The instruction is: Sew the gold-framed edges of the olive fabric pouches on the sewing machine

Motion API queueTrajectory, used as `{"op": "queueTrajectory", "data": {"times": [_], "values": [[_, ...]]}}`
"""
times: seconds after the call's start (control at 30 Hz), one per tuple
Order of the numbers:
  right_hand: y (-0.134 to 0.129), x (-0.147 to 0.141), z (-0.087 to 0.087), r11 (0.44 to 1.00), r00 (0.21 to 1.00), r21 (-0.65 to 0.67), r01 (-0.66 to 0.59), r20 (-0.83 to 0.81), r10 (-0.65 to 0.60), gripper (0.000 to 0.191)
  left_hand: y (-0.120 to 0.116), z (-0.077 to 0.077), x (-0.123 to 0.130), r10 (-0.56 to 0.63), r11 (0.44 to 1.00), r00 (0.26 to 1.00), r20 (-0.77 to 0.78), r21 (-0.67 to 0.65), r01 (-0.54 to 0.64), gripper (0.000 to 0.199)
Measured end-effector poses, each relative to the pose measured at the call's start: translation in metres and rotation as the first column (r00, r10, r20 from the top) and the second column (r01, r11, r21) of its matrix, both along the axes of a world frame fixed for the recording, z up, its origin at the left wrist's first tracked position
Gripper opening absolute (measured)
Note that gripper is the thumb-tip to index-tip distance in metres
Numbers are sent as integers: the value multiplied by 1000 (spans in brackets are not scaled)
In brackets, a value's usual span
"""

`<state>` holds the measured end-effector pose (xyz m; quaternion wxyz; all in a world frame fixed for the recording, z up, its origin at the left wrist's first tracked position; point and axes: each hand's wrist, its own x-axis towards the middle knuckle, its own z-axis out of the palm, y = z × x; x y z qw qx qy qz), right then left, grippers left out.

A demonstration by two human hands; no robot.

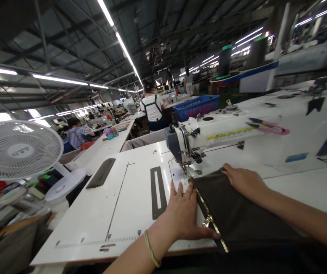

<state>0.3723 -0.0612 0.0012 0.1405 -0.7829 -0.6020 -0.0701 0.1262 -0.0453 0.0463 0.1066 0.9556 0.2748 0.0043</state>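
Dark olive fabric point(238, 213) with a gold metal zipper point(204, 203) lies under the needle area of a white sewing machine point(182, 144). My left hand point(182, 209) is flat with fingers apart, its fingertips close to the presser foot point(186, 171) and its thumb on the zipper edge. The zipper's pull point(207, 220) shows beside that thumb. At the fabric's upper edge, my right hand point(245, 184) has its fingers closed on the cloth; some of its fingers are hidden. A slotted dark template point(154, 198) lies left of the left hand.
Another dark slotted piece point(102, 173) lies on the white table point(129, 209). A white fan point(22, 152) stands left, near piled cloth point(12, 243). Pink-handled snips point(272, 127) rest on the machine. Beyond are a blue basket point(196, 106) and a person point(153, 106) facing away.
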Motion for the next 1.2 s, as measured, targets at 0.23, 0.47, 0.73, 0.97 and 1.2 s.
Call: {"op": "queueTrajectory", "data": {"times": [0.23, 0.47, 0.73, 0.97, 1.2], "values": [[-4, 3, 3, 999, 999, -14, 33, 20, -33, 30, -1, 1, 2, 2, 1000, 1000, -17, 11, -1, 107], [-11, 1, 30, 993, 994, 109, 34, -107, -23, 31, -1, 2, 3, 10, 1000, 1000, -22, -17, -11, 110], [-60, -91, 20, 652, 831, 531, -541, 455, 319, 25, 4, -4, 1, -30, 998, 999, -17, -47, 29, 102], [-43, -64, 24, 843, 893, 352, -408, 348, 287, 30, 3, 2, 1, -1, 996, 1000, -3, -94, 1, 100], [-10, 11, 13, 992, 998, -117, 49, -25, -52, 29, -1, 1, 3, 17, 998, 1000, 27, -56, -15, 117]]}}
